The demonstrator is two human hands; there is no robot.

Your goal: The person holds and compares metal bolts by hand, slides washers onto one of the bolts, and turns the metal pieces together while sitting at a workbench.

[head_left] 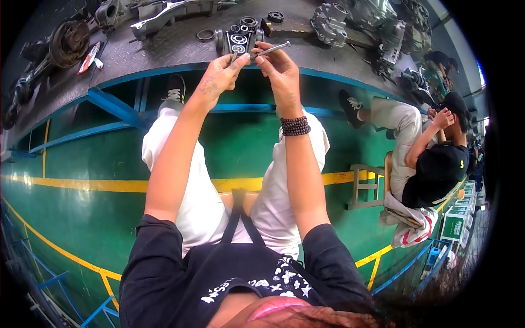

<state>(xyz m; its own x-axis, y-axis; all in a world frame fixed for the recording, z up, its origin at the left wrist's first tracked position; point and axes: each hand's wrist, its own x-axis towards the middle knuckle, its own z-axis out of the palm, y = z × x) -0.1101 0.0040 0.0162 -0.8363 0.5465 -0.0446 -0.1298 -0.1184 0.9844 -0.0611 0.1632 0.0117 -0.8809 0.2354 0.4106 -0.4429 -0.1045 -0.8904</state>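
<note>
Above the near edge of the workbench, my two hands meet with their fingertips close together. A long, thin metal bolt is pinched in my right hand, its wider end pointing right and slightly away. The bolt's other end lies at the thumb of my left hand. Between the left fingers a small grey metal piece sticks up; its exact kind cannot be made out. Just beyond my hands stands a group of bearings and ring-shaped parts, partly hidden by my fingers.
Gearbox housings stand to the right on the bench, and an axle with a rusty drum lies left. A red-and-white packet is near it. Blue frame bars run below. A person sits at my right beside a stool.
</note>
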